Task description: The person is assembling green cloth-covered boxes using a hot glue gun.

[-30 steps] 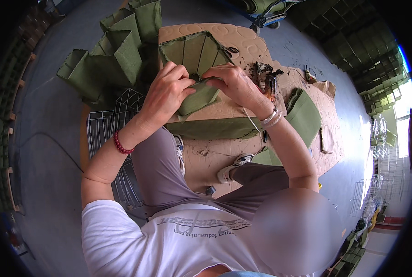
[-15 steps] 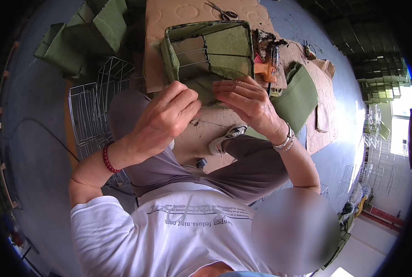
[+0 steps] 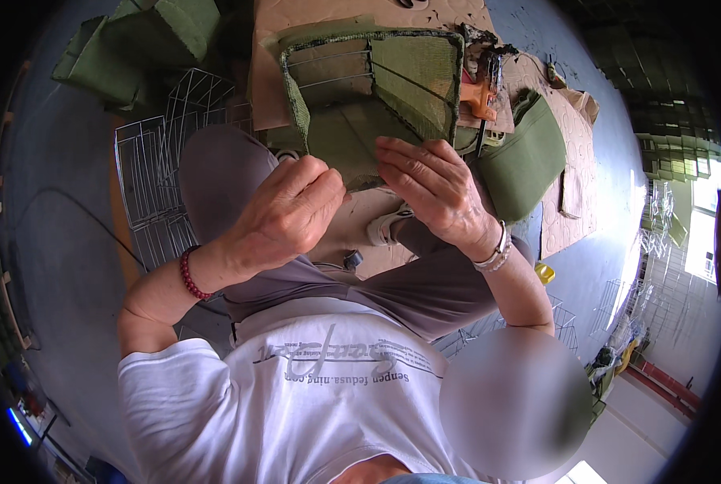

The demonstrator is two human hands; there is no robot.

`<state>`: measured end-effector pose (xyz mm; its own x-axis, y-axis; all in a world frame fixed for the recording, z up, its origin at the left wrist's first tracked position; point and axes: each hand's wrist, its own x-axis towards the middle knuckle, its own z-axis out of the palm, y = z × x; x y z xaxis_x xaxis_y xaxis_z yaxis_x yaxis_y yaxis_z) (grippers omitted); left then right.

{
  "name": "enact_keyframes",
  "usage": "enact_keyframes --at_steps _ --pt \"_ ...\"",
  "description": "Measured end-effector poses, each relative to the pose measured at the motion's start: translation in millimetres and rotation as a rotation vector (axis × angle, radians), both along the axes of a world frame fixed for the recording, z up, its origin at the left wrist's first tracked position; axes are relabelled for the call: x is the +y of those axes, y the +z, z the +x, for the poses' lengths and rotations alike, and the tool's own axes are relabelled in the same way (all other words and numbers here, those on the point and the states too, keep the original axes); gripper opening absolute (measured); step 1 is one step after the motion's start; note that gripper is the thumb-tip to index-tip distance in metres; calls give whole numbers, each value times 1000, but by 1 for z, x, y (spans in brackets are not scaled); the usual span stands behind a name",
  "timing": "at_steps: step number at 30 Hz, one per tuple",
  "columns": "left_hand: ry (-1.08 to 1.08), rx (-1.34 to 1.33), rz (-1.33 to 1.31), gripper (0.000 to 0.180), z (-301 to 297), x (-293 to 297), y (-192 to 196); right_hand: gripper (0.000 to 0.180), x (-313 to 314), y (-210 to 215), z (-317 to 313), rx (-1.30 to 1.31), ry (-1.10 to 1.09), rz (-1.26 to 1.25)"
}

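A box-shaped basket, green woven fabric over a wire frame with dark glue-like edging, stands in front of me with its opening partly toward me. Two bare wires cross its far left side. My left hand is closed in a pinch at the near left edge of its fabric. On the near right edge, my right hand has its fingers bent together over the green fabric. Both sets of fingertips are partly hidden, so exactly what they pinch is hard to see.
Just right of the basket lies an orange glue gun. A folded green fabric piece rests beside it on cardboard. Wire frames stand at left, below green fabric boxes. A small dark object lies between my legs.
The basket has turned and tipped slightly, showing more of its inside and both bare wires. My hands stay at its near edge, the right a little lower. The scissors have mostly left the view.
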<state>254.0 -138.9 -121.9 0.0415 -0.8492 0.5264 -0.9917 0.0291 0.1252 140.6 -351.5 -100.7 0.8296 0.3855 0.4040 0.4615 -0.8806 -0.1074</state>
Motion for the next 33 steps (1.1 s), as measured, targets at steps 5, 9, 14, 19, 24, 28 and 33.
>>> enact_keyframes --at_steps 5,9,14,19,24,28,33 --pt "-14 119 -60 21 -4 0 -6 45 14 9 0 61 -113 42" --pt "-12 156 -49 20 -3 -3 -3 56 24 17 5 55 -128 6" --pt "-38 125 -89 19 1 -8 -4 48 33 -4 7 -16 -77 -149" --pt "-41 84 -18 19 0 -4 -8 46 29 7 11 194 -23 -18" --pt "2 151 -60 19 0 -3 -1 51 23 28 8 47 -87 15" --pt "-26 104 -41 20 3 -5 -4 40 24 1 7 35 -25 -5" --pt "-24 86 -16 18 8 -5 0 39 22 4 12 7 10 -36"
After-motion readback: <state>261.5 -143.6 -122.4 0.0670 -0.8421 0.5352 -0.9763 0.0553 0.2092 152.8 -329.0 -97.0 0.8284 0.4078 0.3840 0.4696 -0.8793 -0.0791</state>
